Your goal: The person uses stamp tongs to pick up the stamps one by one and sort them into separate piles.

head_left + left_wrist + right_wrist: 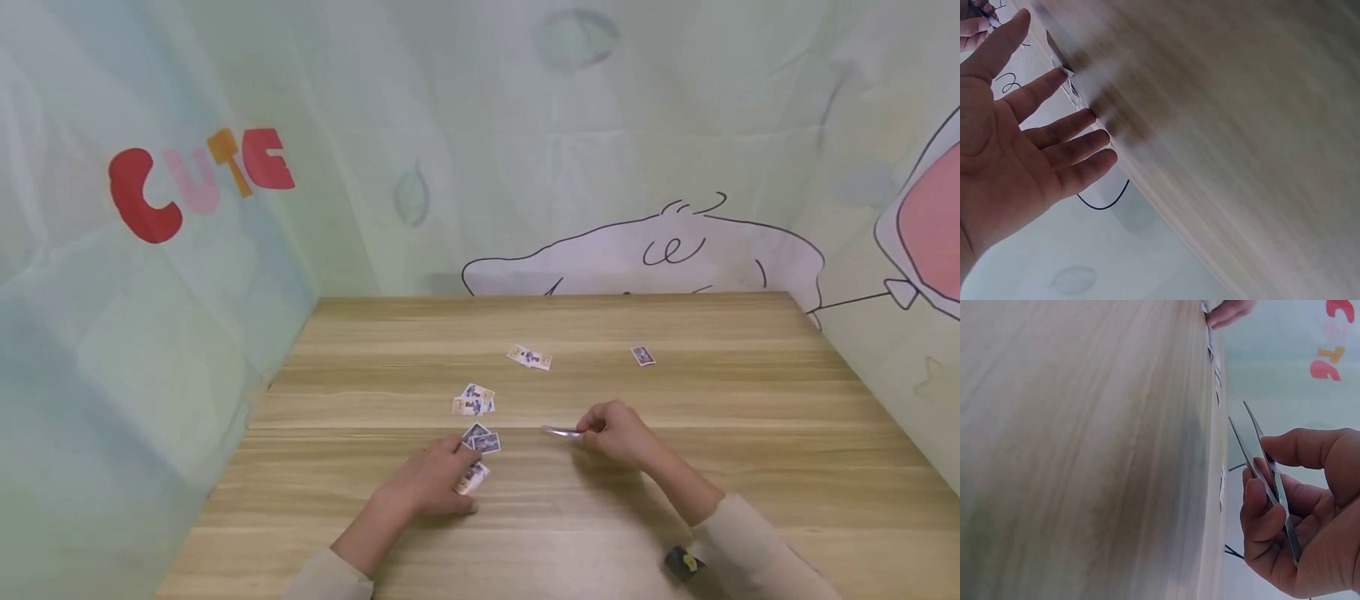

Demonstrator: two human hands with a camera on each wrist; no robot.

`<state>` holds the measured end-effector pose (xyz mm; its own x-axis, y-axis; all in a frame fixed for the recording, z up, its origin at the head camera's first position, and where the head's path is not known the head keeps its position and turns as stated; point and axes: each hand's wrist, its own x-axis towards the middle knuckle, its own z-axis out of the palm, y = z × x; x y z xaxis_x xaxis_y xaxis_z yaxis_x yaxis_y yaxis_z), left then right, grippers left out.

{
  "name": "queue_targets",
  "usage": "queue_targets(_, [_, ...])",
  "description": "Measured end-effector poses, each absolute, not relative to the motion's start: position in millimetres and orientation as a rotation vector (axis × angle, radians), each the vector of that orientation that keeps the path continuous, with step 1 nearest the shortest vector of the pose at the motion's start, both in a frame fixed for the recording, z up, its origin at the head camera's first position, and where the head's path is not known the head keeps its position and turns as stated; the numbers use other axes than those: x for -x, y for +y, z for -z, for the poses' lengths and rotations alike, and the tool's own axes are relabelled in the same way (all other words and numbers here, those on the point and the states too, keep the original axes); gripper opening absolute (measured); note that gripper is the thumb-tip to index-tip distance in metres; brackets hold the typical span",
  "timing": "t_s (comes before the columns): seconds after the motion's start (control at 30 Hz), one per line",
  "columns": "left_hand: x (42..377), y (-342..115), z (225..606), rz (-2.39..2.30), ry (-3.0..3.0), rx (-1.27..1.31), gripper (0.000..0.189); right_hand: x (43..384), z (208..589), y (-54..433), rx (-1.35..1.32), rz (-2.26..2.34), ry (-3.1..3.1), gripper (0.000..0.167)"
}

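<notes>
Right hand pinches tweezers, table edges distant; left hand spread (apparently touching cards).

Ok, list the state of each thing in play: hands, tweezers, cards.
Left hand, fingers straight, gripping nothing
Right hand, fingers pinching the tweezers
Tweezers, tips apart
Dark pair, overlapping
Nearest card, partly hidden by the left hand; whether another lies with it, can't tell
Middle cards, overlapping
Far cards, overlapping
Far right card, flat, apart from the others
</notes>
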<state>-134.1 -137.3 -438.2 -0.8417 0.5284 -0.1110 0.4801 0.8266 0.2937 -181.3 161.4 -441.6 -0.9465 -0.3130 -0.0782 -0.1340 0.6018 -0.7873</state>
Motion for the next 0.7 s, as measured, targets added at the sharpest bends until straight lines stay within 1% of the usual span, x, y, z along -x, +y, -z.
queue_targets(0.27, [134.5, -137.8, 438.0, -0.38, 2.818, -0.763, 0.07, 184.0, 439.2, 149.0, 0.508, 1.206, 2.576, 0.004])
queue_targets(0.7, [135.9, -137.3, 437.7, -0.361, 2.808, -0.76, 0.07, 190.9, 441.4, 134.3, 0.522, 1.172, 2.551, 0.005])
